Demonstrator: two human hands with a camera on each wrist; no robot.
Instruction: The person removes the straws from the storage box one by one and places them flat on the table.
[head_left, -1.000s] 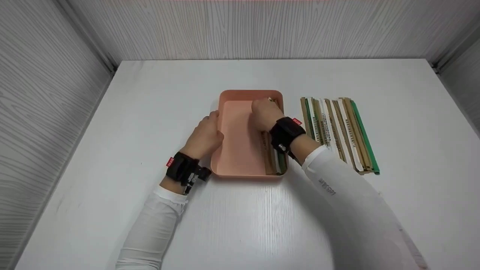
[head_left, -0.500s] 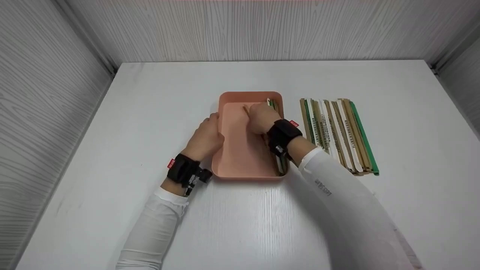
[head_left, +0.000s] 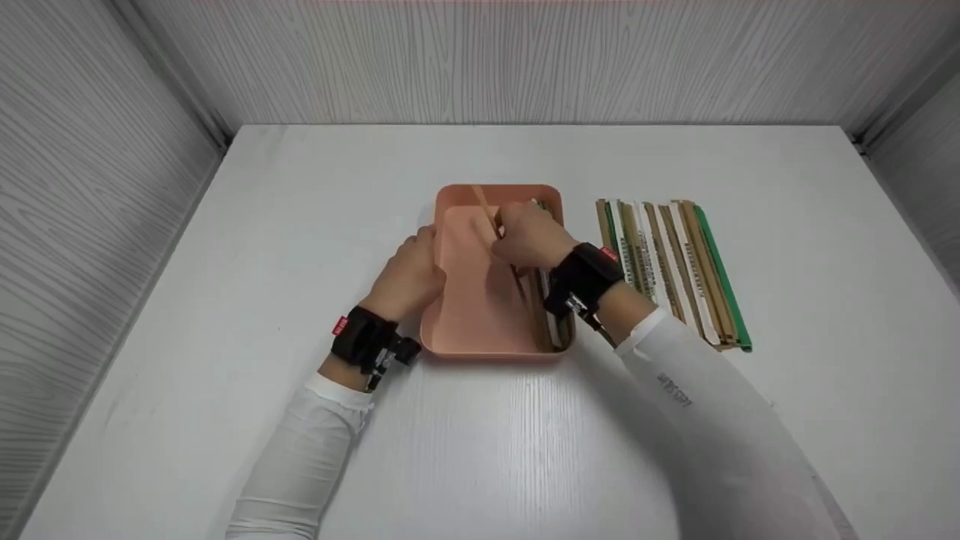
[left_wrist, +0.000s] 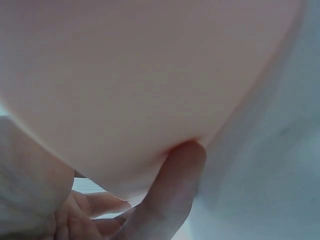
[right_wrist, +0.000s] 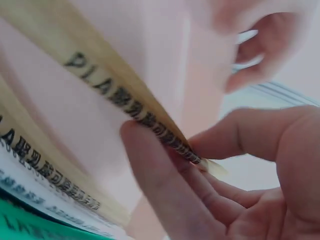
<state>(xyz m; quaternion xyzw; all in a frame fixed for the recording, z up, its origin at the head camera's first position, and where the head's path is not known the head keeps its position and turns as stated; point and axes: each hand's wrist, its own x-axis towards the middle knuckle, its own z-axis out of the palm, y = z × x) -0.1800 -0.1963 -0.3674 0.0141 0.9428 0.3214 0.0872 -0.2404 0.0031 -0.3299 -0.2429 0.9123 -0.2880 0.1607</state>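
Observation:
My right hand (head_left: 531, 234) pinches a long brown paper-wrapped straw (head_left: 481, 198) above the pink tray (head_left: 480, 330). It lies slanted, its far end toward the tray's back wall; dark lettering shows on the straw (right_wrist: 112, 90) in the right wrist view. Thumb and fingers hold it near one end there. Several wrapped straws, brown, white and green (head_left: 556, 326), line the tray's right wall, partly hidden by my right hand and wrist. My left hand (head_left: 409, 277) grips the tray's left side. In the left wrist view a fingertip (left_wrist: 187, 155) presses the tray wall (left_wrist: 130, 90).
Right of the tray, a row of wrapped straws (head_left: 664, 255) in brown, white and green lies side by side on the white table (head_left: 465, 442). My right forearm passes over its near left part. Wood-grain panels (head_left: 525, 60) stand behind and at both sides.
My right hand has drawn a brown straw leftward from the group at the tray's right wall; it now slants across the tray. My left hand keeps its place on the tray.

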